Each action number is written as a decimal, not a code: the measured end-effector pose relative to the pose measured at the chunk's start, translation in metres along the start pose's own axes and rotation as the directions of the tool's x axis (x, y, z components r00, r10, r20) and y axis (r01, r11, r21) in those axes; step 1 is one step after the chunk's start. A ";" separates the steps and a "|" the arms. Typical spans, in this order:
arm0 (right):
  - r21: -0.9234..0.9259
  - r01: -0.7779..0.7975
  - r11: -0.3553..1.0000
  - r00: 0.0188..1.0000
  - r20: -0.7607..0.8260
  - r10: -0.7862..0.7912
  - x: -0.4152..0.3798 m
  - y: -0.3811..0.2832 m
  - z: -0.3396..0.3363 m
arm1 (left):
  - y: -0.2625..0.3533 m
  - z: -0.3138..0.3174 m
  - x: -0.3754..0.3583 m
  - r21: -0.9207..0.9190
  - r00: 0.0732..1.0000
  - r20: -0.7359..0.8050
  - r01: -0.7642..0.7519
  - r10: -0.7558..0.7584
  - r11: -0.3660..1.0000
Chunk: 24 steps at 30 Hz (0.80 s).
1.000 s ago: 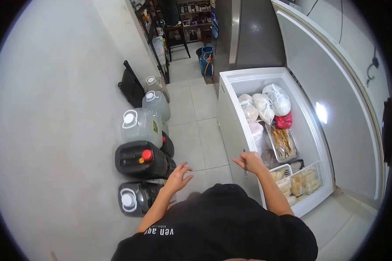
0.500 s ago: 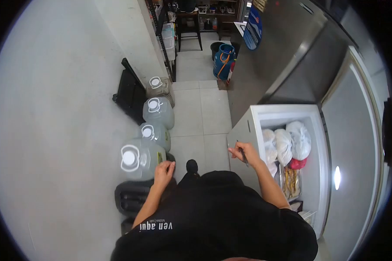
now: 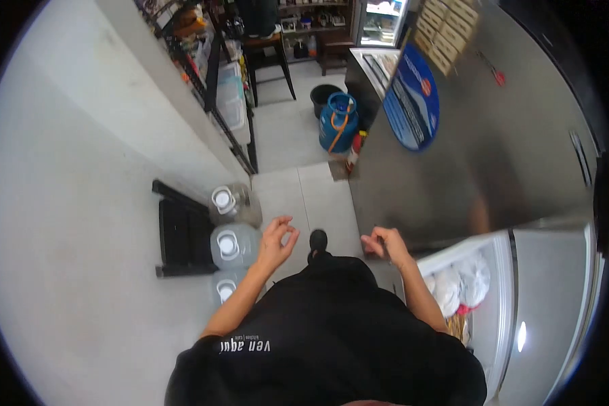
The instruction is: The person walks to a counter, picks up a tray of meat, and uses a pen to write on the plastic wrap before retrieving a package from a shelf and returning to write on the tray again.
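Over the pale floor (image 3: 275, 189), the head view shows both hands. The left hand (image 3: 274, 245) is up in the air with its thumb and fingers bent and apart. Nearest to it is a big clear jug (image 3: 245, 243) with a white cap, one of a row by the wall. The right hand (image 3: 388, 245) has curled fingers; I cannot tell if they pinch a small dark thing. It is near the bottom of the shiny metal fridge (image 3: 480, 169). The open white freezer (image 3: 505, 291) is just beside that arm, with white bags (image 3: 472, 279) inside. A blue gas tank (image 3: 335, 128) stands farther off.
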State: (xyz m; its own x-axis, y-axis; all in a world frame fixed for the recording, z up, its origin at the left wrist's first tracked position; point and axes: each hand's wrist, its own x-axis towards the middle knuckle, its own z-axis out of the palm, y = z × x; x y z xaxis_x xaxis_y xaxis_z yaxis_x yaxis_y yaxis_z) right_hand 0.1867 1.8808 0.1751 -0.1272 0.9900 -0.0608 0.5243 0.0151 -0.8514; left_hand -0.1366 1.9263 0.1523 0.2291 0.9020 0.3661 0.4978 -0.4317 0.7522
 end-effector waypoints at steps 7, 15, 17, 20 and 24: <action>-0.271 0.282 0.920 0.959 0.106 -0.263 0.243 -0.039 -0.046 | -0.059 -0.021 0.152 0.085 0.993 -0.034 0.117 -0.114 0.990; -0.213 0.396 0.893 0.917 0.035 -0.398 0.448 -0.016 -0.075 | -0.187 -0.027 0.320 0.001 0.962 -0.077 0.263 -0.262 0.965; -0.294 0.236 0.926 0.962 -0.061 -0.265 0.474 -0.005 -0.085 | -0.225 -0.018 0.365 0.014 0.975 0.013 0.223 -0.223 0.975; -0.250 0.003 0.968 0.986 -0.159 -0.044 0.503 0.003 -0.090 | -0.249 -0.016 0.470 -0.007 0.969 0.110 0.221 -0.219 0.975; -0.271 -0.137 0.953 0.984 -0.152 0.098 0.556 -0.005 -0.106 | -0.298 0.001 0.610 -0.004 0.989 0.134 0.060 -0.059 0.998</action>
State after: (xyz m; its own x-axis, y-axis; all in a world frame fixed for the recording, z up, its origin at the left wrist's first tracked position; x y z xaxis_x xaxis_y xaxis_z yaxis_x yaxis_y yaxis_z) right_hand 0.2028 2.4464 0.2006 0.0542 0.9965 -0.0639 0.7449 -0.0829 -0.6620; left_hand -0.1446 2.6056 0.1511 0.3097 0.9189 0.2444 0.5074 -0.3771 0.7748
